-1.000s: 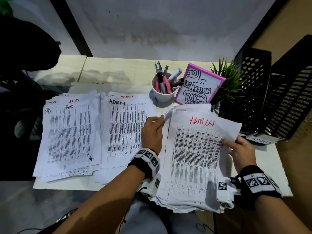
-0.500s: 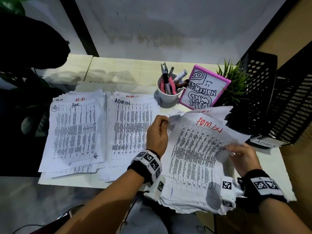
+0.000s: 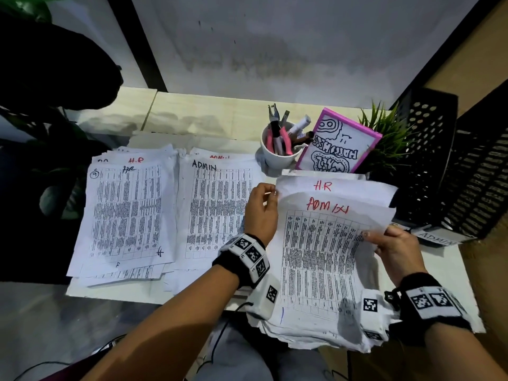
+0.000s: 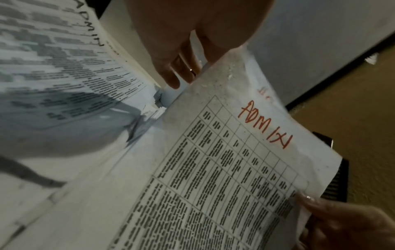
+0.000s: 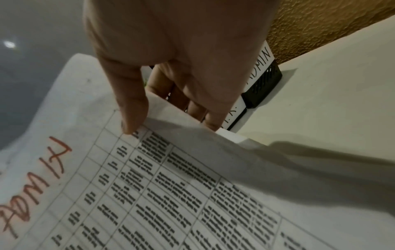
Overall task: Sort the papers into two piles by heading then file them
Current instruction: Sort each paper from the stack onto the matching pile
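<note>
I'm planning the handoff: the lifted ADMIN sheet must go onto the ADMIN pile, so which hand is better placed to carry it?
Probably the left hand: it pinches the ADMIN sheet on the edge beside the ADMIN pile. The right hand grips the far edge.

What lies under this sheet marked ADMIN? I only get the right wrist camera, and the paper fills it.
Observer: The head view shows the next sheet beneath the ADMIN sheet. It is headed H.R in red.
Operator: Is just one hand on the top one?
Observer: No. The left hand pinches its upper left edge, and the right hand pinches its right edge.
Operator: Where might it go?
Observer: Two piles lie on the table left of the hands: an H.R pile farthest left and an ADMIN pile beside the left hand. It probably goes on the ADMIN pile.
</note>
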Available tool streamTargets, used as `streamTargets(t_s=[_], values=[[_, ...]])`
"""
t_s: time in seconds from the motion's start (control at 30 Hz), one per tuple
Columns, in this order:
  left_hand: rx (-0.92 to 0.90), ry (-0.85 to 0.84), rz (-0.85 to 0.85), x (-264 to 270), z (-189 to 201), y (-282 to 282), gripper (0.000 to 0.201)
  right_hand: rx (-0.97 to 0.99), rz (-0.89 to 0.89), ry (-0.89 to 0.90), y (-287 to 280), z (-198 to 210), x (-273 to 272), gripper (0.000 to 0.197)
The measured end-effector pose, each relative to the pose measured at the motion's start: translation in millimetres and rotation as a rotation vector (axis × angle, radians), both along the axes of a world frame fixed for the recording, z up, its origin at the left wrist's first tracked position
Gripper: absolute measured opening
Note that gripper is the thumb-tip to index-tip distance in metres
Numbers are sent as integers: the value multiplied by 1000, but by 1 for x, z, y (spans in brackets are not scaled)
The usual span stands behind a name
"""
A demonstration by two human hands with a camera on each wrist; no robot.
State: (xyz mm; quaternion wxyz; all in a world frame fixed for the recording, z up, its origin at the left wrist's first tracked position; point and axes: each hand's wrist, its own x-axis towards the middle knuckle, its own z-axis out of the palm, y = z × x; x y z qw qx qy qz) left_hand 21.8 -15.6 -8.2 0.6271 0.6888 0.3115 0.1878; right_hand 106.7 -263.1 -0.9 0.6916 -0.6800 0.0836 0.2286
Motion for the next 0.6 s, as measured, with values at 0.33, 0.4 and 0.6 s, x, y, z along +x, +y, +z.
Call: streamTargets(t_s=[0.33,0.4,0.6], values=[[-512,161,-231,-39,12,25,11,76,42,-4,44,41,13,22],[-449,88,-122,-52,16,46,4,82,80,-36,67,46,16,20],[-76,-26,368,-104,44,143,28,-10,95,-105,138,39,18,24]])
